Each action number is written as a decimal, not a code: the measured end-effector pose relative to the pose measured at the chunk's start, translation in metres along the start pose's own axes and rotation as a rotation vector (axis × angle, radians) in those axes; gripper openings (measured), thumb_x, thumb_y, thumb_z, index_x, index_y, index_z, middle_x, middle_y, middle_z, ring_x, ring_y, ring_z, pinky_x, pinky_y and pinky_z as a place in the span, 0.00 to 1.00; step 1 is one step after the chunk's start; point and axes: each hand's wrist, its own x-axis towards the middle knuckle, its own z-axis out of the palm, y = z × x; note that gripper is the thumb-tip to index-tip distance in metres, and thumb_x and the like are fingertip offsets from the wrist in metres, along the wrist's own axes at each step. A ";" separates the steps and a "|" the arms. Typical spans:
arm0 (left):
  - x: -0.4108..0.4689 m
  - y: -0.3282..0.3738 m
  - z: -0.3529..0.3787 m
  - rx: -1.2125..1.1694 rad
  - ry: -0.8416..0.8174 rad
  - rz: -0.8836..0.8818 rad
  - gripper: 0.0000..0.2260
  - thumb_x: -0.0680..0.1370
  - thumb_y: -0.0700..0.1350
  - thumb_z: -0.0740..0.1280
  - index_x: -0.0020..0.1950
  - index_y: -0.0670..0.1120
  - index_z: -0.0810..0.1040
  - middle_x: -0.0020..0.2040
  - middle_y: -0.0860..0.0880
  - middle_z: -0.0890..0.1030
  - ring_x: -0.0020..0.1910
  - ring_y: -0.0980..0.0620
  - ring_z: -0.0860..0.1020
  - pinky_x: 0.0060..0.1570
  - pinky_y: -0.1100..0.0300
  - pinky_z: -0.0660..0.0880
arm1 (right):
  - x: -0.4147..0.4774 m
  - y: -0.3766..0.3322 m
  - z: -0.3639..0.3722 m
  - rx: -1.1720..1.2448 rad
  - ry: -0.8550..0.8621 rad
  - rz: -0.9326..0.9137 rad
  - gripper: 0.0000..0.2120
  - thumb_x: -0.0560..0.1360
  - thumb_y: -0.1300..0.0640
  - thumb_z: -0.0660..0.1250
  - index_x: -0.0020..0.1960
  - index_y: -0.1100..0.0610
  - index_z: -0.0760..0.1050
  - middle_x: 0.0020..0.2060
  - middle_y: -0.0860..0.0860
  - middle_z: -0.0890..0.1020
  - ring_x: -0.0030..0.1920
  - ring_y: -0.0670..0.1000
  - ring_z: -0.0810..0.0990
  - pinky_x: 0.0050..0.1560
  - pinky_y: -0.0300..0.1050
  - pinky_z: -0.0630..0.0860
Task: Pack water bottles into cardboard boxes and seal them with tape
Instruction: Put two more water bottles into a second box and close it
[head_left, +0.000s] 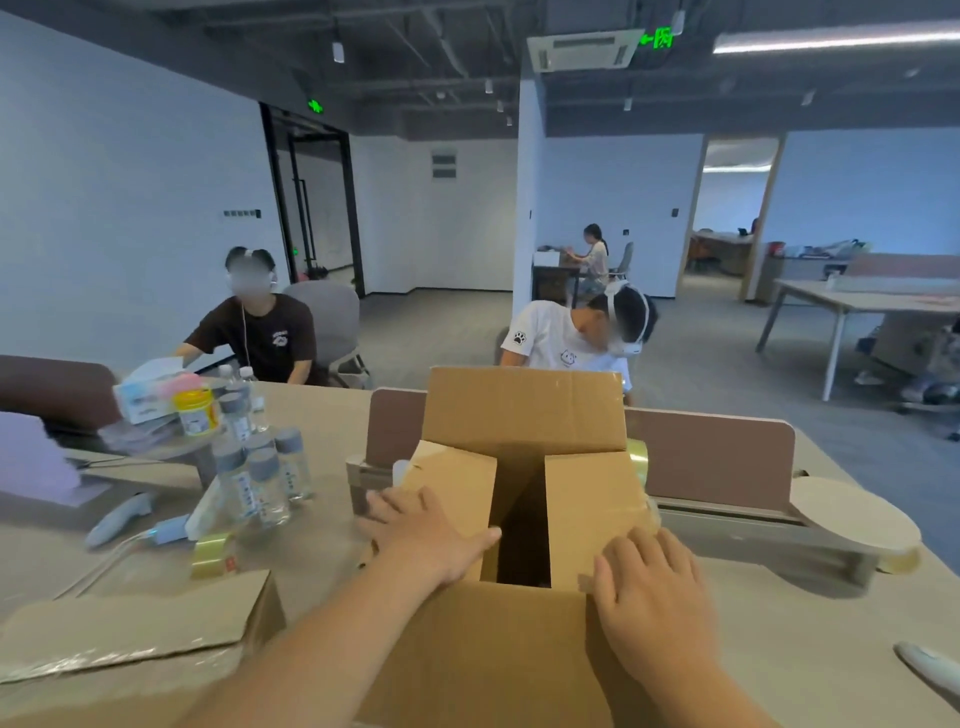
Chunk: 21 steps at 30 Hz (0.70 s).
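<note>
Flat hands (431, 530) on matte corrugated box flaps (592, 499)

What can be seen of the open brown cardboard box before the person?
The brown cardboard box stands on the beige table. Its far flap stands upright; the near flap leans towards the camera; both side flaps are folded inward, a dark gap between them. The left hand lies flat on the left flap, the right hand on the right. Contents are hidden.
</note>
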 end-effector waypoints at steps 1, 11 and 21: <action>-0.001 0.000 0.004 -0.006 0.038 0.024 0.53 0.63 0.80 0.53 0.78 0.50 0.44 0.78 0.38 0.42 0.75 0.32 0.42 0.72 0.35 0.47 | 0.000 0.000 0.001 0.003 -0.002 0.028 0.24 0.78 0.42 0.43 0.58 0.48 0.73 0.61 0.45 0.76 0.65 0.50 0.70 0.70 0.47 0.62; 0.000 0.000 -0.011 -0.123 0.203 0.305 0.26 0.70 0.64 0.65 0.64 0.57 0.67 0.67 0.50 0.70 0.63 0.48 0.69 0.61 0.45 0.70 | 0.058 -0.066 -0.026 -0.080 -0.486 0.421 0.40 0.68 0.38 0.69 0.71 0.52 0.56 0.71 0.58 0.59 0.72 0.64 0.55 0.69 0.62 0.62; 0.023 -0.053 -0.113 0.115 0.349 0.223 0.21 0.78 0.36 0.60 0.70 0.52 0.71 0.74 0.45 0.65 0.71 0.41 0.64 0.69 0.43 0.63 | 0.091 -0.040 -0.080 0.345 -0.328 0.287 0.18 0.78 0.59 0.58 0.67 0.59 0.65 0.59 0.57 0.75 0.53 0.56 0.76 0.43 0.40 0.71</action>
